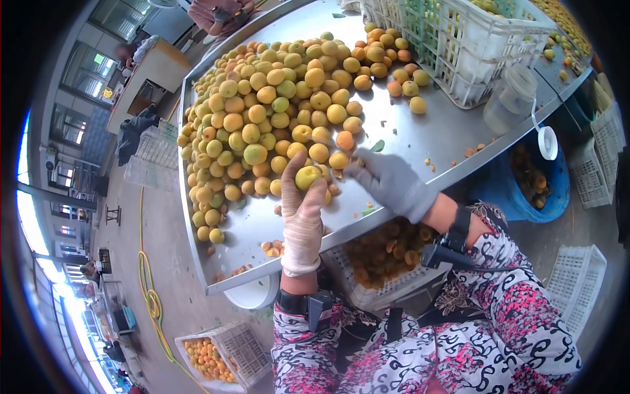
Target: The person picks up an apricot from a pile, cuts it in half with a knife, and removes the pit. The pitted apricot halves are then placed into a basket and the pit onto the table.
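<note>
My left hand, in a pale striped glove, holds a yellow apricot between thumb and fingers. Just to its right is my right hand in a grey glove. Its fingers are curled together near the held apricot, their tips blurred; what they grip, if anything, I cannot make out. Beyond both hands a large heap of yellow-green and orange apricots covers the left part of a metal table. Small scraps of apricot lie along the table's near edge.
A white and green crate and a clear plastic jar stand on the table's right. Below the edge are a crate of apricot pieces and a blue tub. Another apricot crate and a yellow hose lie left. Another person is across the table.
</note>
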The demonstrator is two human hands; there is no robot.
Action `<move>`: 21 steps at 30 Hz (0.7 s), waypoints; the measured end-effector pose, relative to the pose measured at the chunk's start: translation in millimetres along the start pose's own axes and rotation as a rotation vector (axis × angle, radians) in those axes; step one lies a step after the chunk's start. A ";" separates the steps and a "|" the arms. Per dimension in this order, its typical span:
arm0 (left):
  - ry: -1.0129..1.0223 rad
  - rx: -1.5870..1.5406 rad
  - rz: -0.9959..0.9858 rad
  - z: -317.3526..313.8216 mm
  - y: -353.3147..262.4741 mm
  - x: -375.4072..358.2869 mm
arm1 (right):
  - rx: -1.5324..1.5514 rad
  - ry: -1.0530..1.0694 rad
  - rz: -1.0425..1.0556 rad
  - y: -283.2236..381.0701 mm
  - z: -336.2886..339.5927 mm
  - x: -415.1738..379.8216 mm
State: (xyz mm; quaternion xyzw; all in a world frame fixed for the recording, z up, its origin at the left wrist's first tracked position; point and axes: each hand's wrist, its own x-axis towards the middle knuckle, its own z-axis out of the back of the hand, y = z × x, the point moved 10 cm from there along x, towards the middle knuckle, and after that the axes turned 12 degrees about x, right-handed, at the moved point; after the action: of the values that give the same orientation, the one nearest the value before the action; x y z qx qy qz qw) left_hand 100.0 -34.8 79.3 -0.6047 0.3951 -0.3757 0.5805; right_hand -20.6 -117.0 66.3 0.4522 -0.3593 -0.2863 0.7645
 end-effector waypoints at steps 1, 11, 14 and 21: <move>0.016 -0.042 -0.024 -0.7 0.3 2.1 | 0.011 0.096 0.006 8.5 -10.4 -4.3; 0.055 -0.102 -0.020 0.7 1.8 6.0 | 0.186 0.153 -0.065 10.7 -30.1 -15.9; 0.052 -0.096 -0.005 0.5 1.0 4.6 | 0.199 0.214 -0.143 12.9 -30.0 -18.7; 0.042 -0.064 -0.027 3.6 6.5 5.2 | 0.159 0.136 -0.152 7.9 -36.1 -24.6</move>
State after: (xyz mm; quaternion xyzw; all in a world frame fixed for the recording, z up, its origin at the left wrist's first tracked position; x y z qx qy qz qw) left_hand 105.1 -38.2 72.6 -0.6200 0.4109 -0.3834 0.5474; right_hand -4.8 -77.3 54.2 0.5555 -0.2928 -0.2827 0.7251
